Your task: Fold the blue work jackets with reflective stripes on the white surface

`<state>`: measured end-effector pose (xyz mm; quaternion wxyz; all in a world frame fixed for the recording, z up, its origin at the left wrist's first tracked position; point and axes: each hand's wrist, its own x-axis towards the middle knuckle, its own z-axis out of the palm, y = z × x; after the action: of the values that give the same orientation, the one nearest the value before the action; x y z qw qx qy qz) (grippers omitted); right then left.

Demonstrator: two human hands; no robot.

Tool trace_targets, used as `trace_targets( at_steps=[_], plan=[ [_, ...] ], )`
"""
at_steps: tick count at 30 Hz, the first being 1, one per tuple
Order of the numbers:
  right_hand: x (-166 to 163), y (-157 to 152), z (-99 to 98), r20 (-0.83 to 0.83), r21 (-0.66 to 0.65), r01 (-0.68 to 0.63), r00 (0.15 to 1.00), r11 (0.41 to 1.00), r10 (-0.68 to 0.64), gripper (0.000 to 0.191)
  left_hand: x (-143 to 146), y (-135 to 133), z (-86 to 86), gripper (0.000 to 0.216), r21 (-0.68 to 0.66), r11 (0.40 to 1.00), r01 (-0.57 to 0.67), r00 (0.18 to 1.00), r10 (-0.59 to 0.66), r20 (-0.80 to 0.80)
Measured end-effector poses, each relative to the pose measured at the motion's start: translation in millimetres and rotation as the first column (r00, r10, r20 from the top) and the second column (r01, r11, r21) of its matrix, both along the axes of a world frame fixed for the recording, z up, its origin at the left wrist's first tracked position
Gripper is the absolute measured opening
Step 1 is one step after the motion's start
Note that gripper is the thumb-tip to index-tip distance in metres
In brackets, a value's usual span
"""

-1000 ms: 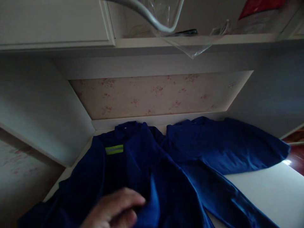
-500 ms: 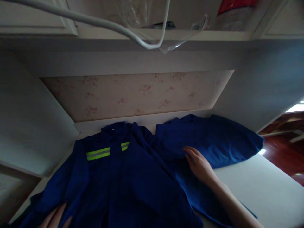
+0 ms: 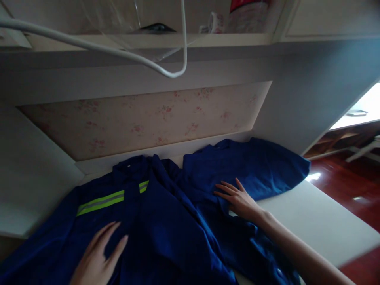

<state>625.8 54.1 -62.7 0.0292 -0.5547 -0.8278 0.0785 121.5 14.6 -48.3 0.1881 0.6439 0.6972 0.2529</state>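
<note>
Neither hand grips anything: the left hand lies flat, fingers extended, on the front of the blue work jacket near the front edge of the white worktop, and the right hand lies equally flat, fingers spread, on the second blue garment toward the back right. Both palms press cloth; no fold or pinch of fabric is taken up. Compared with half a second ago, the left hand has come further onto the jacket's chest, below the reflective yellow stripe, where before only its fingertips showed at the bottom edge; the right hand remains on the same garment, with the fingers now more widely fanned. A second ago only one hand was in view, on the jacket. In my judgement this marks a shift to two-handed flattening of the laid-out clothing. The jacket lies collar toward the back edge, spread across the left and centre of the worktop; the second garment overlaps it at the centre and reaches the right back corner. Containers: the open shelf above holds a dark flat object, clear plastic sheeting and a red-labelled package, contents not legible. White cable hangs across the upper view.
</note>
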Motion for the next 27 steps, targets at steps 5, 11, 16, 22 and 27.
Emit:
trace_targets(
  at_steps=[5,11,16,22,27],
  plan=[
    [12,13,7.9,-0.309,0.043,0.084,0.949,0.996,-0.067,0.07,100,34,-3.0,0.078,-0.135,0.969,0.208,0.961,-0.176,0.215],
    [39,55,27.9,-0.533,0.113,0.55,0.736,0.828,-0.417,0.039,136,48,4.8,0.026,-0.089,0.952,0.294,0.899,-0.243,0.364],
    [62,85,57.4,-0.743,0.089,0.809,0.442,0.581,-0.502,0.057,140,52,48.8,0.045,-0.078,0.966,0.248,0.814,-0.164,0.557],
    [48,82,105.8,-0.848,0.094,0.817,0.364,0.569,-0.384,0.059,231,55,63.4,0.046,-0.028,0.868,0.496,0.571,-0.302,0.764],
    [0,32,130.7,-0.754,0.168,0.602,0.589,0.781,-0.291,0.05,294,56,16.1,0.046,-0.164,0.754,0.636,0.393,-0.134,0.91]
  ],
)
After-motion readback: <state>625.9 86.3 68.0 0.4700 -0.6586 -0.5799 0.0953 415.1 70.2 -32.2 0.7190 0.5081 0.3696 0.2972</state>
